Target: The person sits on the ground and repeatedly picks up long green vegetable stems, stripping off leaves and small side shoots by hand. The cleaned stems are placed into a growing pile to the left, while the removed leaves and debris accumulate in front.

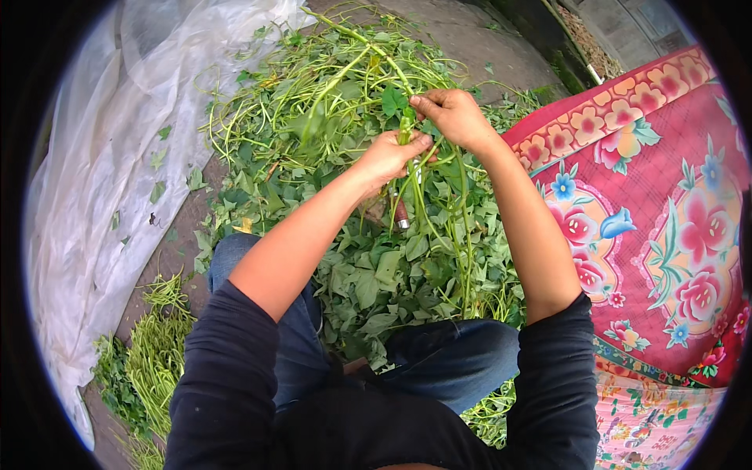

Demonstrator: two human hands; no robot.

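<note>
My left hand (392,154) is closed around a small bunch of green vine stems (418,197), whose lower ends hang toward my lap. Just above it, my right hand (455,116) pinches a thick forked vine stem (376,50) between thumb and fingers. This stem slants away to the upper left, with a small green leaf near the pinch. Beneath my left hand shows a brownish-red handle (400,212) with a metal end cap, partly hidden by stems. A deep heap of cut leaves (367,282) lies between my knees.
Leafy vines (264,126) are piled beyond my hands. Translucent plastic sheeting (135,100) with scattered leaves spreads at left. Bundled stems (154,364) lie at lower left. A red flowered cloth (640,235) rises close to my right arm. A mossy ledge (546,38) stands at upper right.
</note>
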